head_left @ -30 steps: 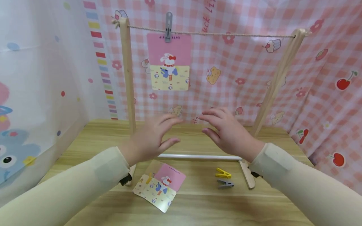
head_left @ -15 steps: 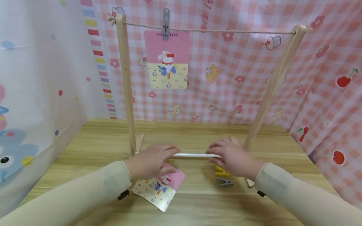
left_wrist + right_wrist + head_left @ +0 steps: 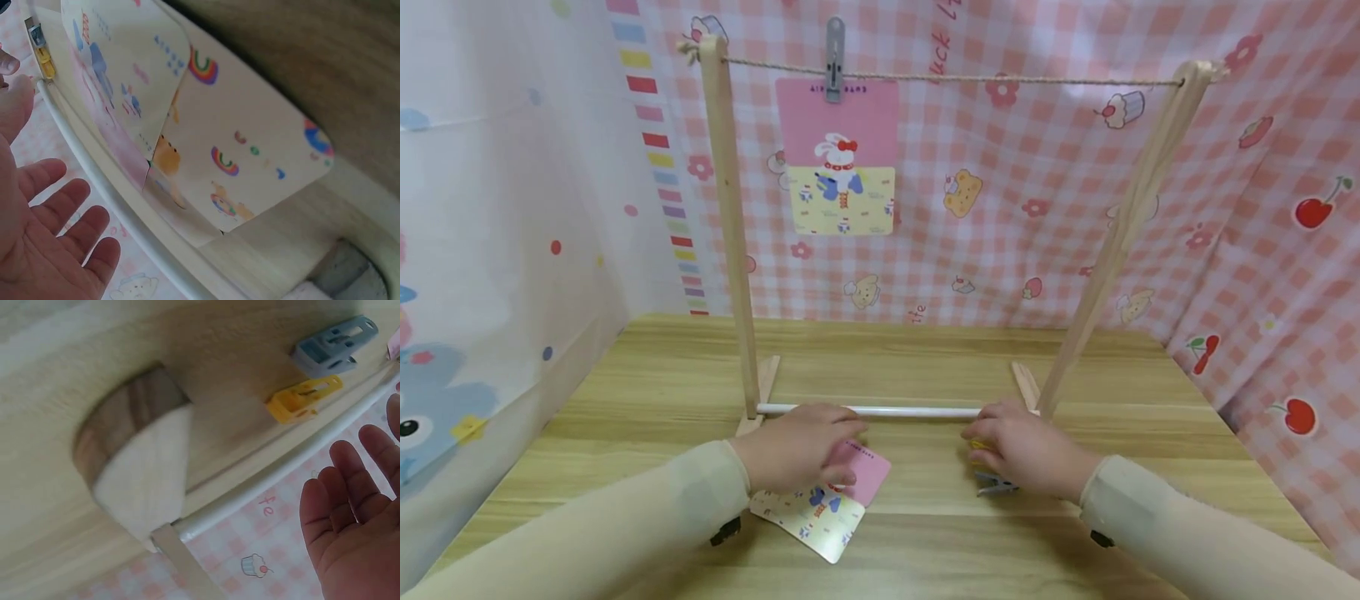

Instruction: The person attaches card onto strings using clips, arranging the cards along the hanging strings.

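Fingers loosely extended, my left hand (image 3: 797,450) hovers above two overlapping cards on the table. The upper card (image 3: 838,533) is pink and pale yellow with a rabbit; the lower card (image 3: 250,150), printed with rainbows, shows in the left wrist view. My right hand (image 3: 1026,446) is over a yellow clothespin (image 3: 300,400) and a grey clothespin (image 3: 334,347), its fingers apart from both in the right wrist view. In the head view that hand covers most of the yellow one. Neither hand holds anything.
A wooden rack stands behind the hands, with a left post (image 3: 730,225), a right post (image 3: 1120,242) and a white bottom bar (image 3: 917,412). From its twine (image 3: 1000,79), a grey clothespin (image 3: 834,58) holds a matching rabbit card (image 3: 838,158). Patterned curtains surround the table (image 3: 940,542).
Both hands have come down from in front of the rack, the left to over the cards, the right to over the clothespins. The head view has shifted slightly. Cards and clothespins stay put.
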A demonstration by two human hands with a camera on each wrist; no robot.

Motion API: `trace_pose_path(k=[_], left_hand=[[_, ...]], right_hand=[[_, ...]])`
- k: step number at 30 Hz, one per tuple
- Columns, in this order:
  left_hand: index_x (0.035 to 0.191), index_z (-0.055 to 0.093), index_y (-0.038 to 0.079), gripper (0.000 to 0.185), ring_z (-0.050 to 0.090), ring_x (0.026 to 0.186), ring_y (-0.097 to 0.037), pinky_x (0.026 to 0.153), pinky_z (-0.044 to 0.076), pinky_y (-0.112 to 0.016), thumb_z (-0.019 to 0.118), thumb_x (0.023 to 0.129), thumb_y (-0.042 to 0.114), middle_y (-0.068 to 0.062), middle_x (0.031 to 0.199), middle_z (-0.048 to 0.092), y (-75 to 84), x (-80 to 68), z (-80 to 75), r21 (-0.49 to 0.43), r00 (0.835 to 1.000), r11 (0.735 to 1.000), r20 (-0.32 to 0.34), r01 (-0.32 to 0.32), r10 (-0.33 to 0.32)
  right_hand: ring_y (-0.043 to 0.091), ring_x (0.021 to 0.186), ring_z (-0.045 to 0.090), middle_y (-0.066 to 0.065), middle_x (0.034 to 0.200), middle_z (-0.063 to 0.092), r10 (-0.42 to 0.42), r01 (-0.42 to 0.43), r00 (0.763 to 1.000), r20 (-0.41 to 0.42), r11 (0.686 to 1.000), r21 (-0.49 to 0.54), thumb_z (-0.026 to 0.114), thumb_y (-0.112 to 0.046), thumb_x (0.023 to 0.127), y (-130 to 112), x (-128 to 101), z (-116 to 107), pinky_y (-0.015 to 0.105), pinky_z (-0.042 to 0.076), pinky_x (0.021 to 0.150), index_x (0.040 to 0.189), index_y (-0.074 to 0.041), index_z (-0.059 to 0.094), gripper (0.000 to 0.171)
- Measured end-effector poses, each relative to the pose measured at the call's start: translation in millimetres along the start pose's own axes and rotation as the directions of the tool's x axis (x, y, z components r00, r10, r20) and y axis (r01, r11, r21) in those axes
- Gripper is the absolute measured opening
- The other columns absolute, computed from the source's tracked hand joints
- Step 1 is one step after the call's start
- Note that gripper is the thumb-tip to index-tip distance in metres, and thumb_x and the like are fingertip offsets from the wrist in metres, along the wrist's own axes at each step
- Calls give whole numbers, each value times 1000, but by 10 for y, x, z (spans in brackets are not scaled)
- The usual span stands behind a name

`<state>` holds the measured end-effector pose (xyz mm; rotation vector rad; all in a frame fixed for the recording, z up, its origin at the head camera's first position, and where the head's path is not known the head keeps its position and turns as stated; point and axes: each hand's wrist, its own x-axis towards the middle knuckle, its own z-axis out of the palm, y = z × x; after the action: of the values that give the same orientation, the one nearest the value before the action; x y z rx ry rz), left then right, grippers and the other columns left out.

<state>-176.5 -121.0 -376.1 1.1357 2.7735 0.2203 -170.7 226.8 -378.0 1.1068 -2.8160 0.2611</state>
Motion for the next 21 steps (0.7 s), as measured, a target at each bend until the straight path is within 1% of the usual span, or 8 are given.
trace_pose_path(k=[5, 12, 16, 21], left_hand=[[148, 58, 17, 60, 46, 150, -29, 126, 35, -50, 69, 100, 51, -7, 160, 52, -6, 7, 33, 44, 1000, 999, 27, -6, 5], [147, 60, 16, 59, 44, 152, -30, 127, 33, -52, 70, 99, 50, -7, 162, 49, 8, -13, 41, 19, 995, 999, 87, 46, -48], [145, 62, 17, 58, 45, 151, -29, 127, 32, -50, 70, 98, 51, -7, 160, 52, 4, -21, 46, 40, 994, 998, 97, 43, -47], [145, 62, 18, 59, 47, 150, -28, 127, 33, -50, 74, 96, 48, -7, 157, 55, -3, -31, 57, 51, 995, 998, 93, 35, -39]], right_hand=[[20, 100, 65, 1, 106, 72, 13, -13, 1000, 20, 1000, 2, 80, -22, 95, 34, -39, 11, 41, 59, 86, 115, -10, 77, 24], [17, 97, 63, -4, 103, 71, 50, -50, 998, 41, 999, -1, 80, -26, 95, 51, -70, 47, 38, 57, 84, 109, -16, 77, 17], [16, 96, 62, -6, 101, 70, 69, -69, 996, 50, 998, 1, 79, -28, 95, 54, -72, 55, 37, 56, 83, 106, -18, 77, 15], [15, 96, 61, -4, 103, 71, 95, -95, 993, 65, 995, 0, 79, -30, 95, 65, -80, 59, 37, 57, 83, 108, -16, 77, 19]])
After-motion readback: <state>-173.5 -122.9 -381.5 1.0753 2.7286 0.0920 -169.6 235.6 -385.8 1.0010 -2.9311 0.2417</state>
